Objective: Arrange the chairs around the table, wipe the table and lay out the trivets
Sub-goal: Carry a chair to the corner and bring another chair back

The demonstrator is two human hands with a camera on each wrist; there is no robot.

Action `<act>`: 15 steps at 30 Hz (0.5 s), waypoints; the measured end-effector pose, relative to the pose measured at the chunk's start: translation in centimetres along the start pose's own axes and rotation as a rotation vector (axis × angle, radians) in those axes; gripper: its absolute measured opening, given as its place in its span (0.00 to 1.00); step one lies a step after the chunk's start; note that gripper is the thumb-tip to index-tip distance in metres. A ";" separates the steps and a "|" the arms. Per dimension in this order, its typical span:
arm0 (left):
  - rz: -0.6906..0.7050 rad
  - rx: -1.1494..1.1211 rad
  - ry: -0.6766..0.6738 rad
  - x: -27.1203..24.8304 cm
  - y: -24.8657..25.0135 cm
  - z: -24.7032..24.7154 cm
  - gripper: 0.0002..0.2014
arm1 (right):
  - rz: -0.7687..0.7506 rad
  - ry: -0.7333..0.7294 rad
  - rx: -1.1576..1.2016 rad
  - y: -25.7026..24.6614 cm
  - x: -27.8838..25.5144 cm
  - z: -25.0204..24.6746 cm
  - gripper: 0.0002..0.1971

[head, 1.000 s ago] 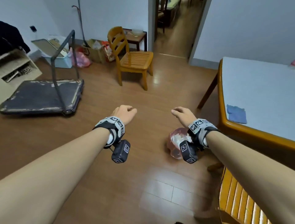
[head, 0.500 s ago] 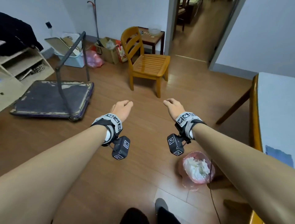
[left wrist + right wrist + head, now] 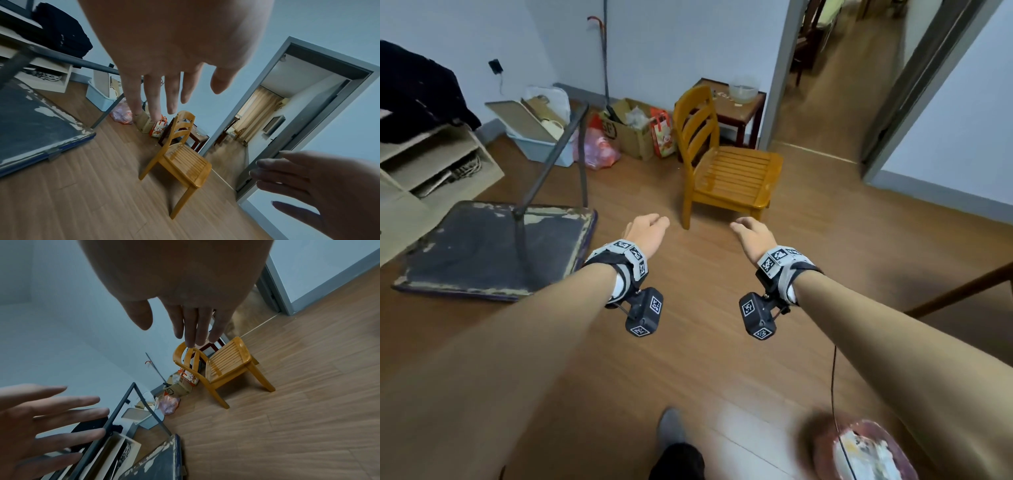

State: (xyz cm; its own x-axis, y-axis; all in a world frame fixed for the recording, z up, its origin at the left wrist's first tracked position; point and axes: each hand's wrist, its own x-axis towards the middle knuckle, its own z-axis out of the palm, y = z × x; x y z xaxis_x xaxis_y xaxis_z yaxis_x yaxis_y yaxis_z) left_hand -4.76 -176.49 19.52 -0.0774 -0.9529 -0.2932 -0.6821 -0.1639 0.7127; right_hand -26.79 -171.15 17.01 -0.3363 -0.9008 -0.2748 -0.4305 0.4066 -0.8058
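A small yellow wooden chair [image 3: 726, 168] with a slatted seat stands on the wood floor ahead of me, its back toward the left; it also shows as the chair [image 3: 180, 160] and the chair [image 3: 222, 365] in the wrist views. My left hand [image 3: 649, 229] and right hand [image 3: 748, 233] reach forward side by side, short of the chair and touching nothing. Both hands are empty with fingers straight, as the left fingers [image 3: 156, 97] and right fingers [image 3: 193, 327] show. A table leg [image 3: 959, 291] juts in at the right edge.
A flat platform cart [image 3: 493, 246] with a metal handle lies on the floor at left. Boxes and bags [image 3: 626, 137] crowd the far wall, beside a small dark side table [image 3: 736, 106]. A pink-lined bin [image 3: 866, 448] stands near my right foot. An open doorway [image 3: 835, 85] lies beyond.
My view has swung left and moved closer to the chair; the table has slid out of view to the right. Both hands have stretched forward with fingers opening out.
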 end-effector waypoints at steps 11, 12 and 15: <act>0.076 -0.036 -0.073 23.2 5.9 -5.1 0.16 | 0.077 0.088 0.053 -9.0 20.3 2.6 0.21; 0.079 -0.039 -0.083 25.3 6.4 -5.2 0.12 | 0.082 0.082 0.048 -9.4 22.4 2.7 0.21; 0.087 -0.034 -0.097 31.6 7.6 -5.4 0.13 | 0.081 0.085 0.054 -10.4 29.4 3.5 0.21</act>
State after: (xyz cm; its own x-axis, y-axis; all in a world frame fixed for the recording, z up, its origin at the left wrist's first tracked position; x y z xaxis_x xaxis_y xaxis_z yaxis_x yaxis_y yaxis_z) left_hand -8.46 -209.20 19.16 -0.2066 -0.9350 -0.2882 -0.6450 -0.0914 0.7587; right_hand -29.29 -202.36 15.48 -0.4388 -0.8482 -0.2965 -0.3539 0.4664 -0.8107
